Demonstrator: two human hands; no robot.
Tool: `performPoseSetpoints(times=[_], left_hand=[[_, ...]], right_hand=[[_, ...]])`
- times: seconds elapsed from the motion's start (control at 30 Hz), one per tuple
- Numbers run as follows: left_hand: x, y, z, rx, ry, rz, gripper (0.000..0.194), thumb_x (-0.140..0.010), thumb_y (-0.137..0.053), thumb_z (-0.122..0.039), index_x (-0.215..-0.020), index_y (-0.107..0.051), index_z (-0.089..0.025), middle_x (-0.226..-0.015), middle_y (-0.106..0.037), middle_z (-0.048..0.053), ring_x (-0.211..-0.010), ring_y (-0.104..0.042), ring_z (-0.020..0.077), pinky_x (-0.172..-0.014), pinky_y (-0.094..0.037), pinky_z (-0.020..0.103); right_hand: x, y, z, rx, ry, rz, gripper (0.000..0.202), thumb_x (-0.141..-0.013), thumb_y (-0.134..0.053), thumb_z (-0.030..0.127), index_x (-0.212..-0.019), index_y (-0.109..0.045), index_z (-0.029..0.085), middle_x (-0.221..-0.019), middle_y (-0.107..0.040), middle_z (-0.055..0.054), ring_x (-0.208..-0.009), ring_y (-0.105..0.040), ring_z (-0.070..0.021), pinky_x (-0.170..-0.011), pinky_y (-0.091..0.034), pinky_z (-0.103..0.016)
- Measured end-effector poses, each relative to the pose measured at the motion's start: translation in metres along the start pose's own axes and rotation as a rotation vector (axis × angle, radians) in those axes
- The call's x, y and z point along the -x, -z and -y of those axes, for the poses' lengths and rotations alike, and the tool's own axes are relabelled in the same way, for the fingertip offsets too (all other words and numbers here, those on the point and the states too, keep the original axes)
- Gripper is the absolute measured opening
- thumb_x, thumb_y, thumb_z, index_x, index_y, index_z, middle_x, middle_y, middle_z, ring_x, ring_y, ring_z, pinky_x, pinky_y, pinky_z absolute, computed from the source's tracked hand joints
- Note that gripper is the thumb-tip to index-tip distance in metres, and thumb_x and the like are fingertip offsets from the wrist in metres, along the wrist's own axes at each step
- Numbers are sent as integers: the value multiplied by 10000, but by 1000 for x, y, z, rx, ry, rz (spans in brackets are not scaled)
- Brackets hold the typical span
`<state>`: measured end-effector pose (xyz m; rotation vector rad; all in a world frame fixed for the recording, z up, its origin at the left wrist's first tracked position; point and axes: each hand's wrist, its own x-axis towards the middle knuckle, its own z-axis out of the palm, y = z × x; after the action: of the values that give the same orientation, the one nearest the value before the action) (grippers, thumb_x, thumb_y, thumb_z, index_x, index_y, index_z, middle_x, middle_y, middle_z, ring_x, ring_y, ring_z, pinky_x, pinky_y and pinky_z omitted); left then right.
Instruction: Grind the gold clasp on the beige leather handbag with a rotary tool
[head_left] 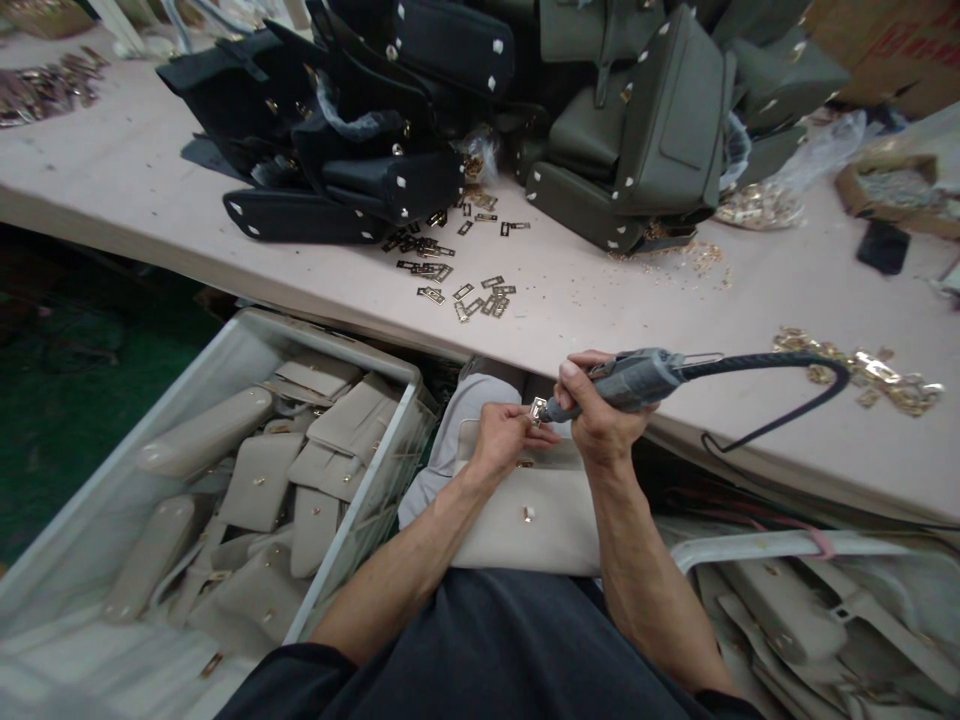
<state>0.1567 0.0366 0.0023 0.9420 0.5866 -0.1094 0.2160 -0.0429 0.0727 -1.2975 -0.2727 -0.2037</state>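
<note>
My right hand is wrapped round a grey electric screwdriver, whose black cord runs off to the right. The driver's tip points left and meets a small metal bag fitting. That fitting is pinched in the fingers of my left hand, and what it is fixed to is partly hidden by the fingers. Below both hands a beige handbag lies across my lap, with a small metal clasp on its front.
A white crate of beige bags stands at my left, another crate at my right. Black bags and olive bags are heaped on the table. Loose metal plates and gold fittings lie nearer me.
</note>
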Motion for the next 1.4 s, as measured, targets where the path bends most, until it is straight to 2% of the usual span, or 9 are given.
performPoseSetpoints(times=[0.3, 0.47, 0.6, 0.7, 0.9, 1.0, 1.17, 1.27, 1.4], left_hand=[[1, 1, 2, 5, -24, 26, 152, -748, -586, -103, -787, -726, -59, -746, -730, 140, -631, -741, 256, -547, -614, 278], [3, 2, 4, -9, -44, 42, 156, -722, -578, -132, -774, -715, -78, -738, -734, 136, -671, -753, 269, -566, -616, 280], [5, 3, 12, -49, -67, 78, 179, -696, -539, -159, -754, -694, -90, -668, -722, 140, -610, -739, 282, -546, -623, 318], [7, 3, 19, -80, -117, 71, 199, -719, -528, -160, -786, -700, -86, -664, -724, 142, -598, -736, 279, -556, -632, 332], [11, -3, 16, -37, -127, 19, 166, -805, -554, -124, -835, -706, -65, -731, -728, 131, -624, -745, 255, -535, -615, 276], [13, -5, 11, -28, -101, -6, 118, -856, -595, -108, -853, -699, -51, -759, -722, 133, -632, -749, 244, -519, -598, 239], [16, -6, 9, -61, -87, -52, 175, -885, -518, -34, -914, -691, -30, -807, -733, 150, -679, -766, 252, -529, -612, 232], [19, -6, 12, -75, -100, -54, 163, -912, -542, -51, -989, -684, -32, -846, -746, 152, -691, -769, 246, -536, -614, 225], [23, -5, 18, -169, -196, -42, 195, -946, -609, -159, -1098, -687, -63, -878, -752, 124, -624, -751, 220, -503, -593, 225]], right_hand=[[-2, 1, 5, 45, -121, 112, 294, -770, -910, 389, -808, -721, 167, -662, -584, -8, -453, -528, -143, -416, -456, -252], [-3, 1, 9, 19, -219, 158, 310, -692, -956, 335, -823, -721, 181, -729, -629, -11, -525, -558, -155, -430, -488, -245], [-6, 2, 9, 17, -278, 326, 313, -682, -975, 307, -823, -731, 170, -732, -641, -29, -566, -574, -168, -436, -486, -234], [-11, 6, 9, 40, -261, 460, 294, -727, -954, 339, -828, -743, 162, -692, -626, -25, -534, -543, -158, -419, -454, -227], [-22, 22, 16, -53, -220, 674, 252, -770, -916, 341, -870, -761, 170, -731, -640, -42, -523, -539, -158, -445, -442, -250], [-28, 30, 28, -132, -169, 595, 270, -737, -929, 380, -838, -766, 189, -678, -608, -35, -506, -535, -171, -432, -436, -260], [-38, 45, 58, -136, -83, 261, 272, -726, -914, 364, -867, -728, 224, -670, -574, 10, -446, -447, -122, -448, -455, -269], [-40, 57, 69, -101, -159, 146, 279, -717, -914, 293, -863, -700, 188, -666, -562, 13, -446, -422, -101, -465, -445, -257], [-33, 67, 63, -88, -307, 70, 313, -681, -932, 242, -842, -679, 151, -700, -596, -19, -461, -451, -107, -456, -427, -246]])
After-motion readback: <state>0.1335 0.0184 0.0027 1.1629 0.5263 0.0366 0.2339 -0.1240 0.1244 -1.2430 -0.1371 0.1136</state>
